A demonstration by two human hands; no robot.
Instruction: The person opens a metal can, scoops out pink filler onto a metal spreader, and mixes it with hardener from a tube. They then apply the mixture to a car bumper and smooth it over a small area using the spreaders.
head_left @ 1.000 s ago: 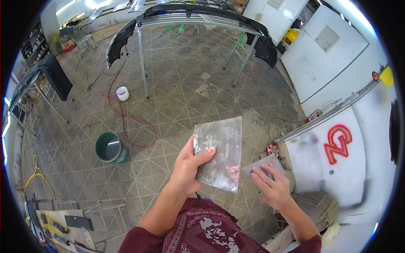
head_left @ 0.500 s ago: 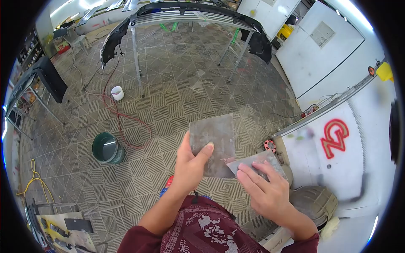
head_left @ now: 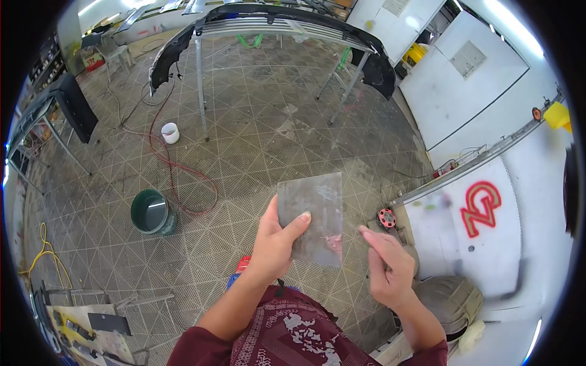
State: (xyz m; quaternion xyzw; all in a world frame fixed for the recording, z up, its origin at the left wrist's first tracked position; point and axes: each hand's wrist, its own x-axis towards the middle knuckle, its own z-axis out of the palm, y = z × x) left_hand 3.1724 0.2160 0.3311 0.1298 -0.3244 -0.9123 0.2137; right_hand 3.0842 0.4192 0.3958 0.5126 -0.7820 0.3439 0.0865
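Observation:
My left hand (head_left: 279,235) grips a flat grey mixing plate (head_left: 314,207), thumb across its face and fingers behind. A small pinkish smear of paste (head_left: 334,243) lies near the plate's lower right edge. To the right of the plate, and apart from it, my right hand (head_left: 390,265) is closed with its fingers pressed together. The flat grey spreader it held in the earlier frame is turned edge-on or hidden by the fingers, so its face does not show.
A dark green bucket of liquid (head_left: 152,211) and a white tub (head_left: 170,133) stand on the tiled floor, beside a red hose (head_left: 177,163). Ahead, a black bumper (head_left: 281,12) rests on a metal stand. At right are a white painted panel (head_left: 482,244) and an orange-red disc (head_left: 386,218).
My right hand has moved off the plate and rotated, so the spreader's face has gone from sight. The pink smear now shows on the plate, which sits slightly lower and further right.

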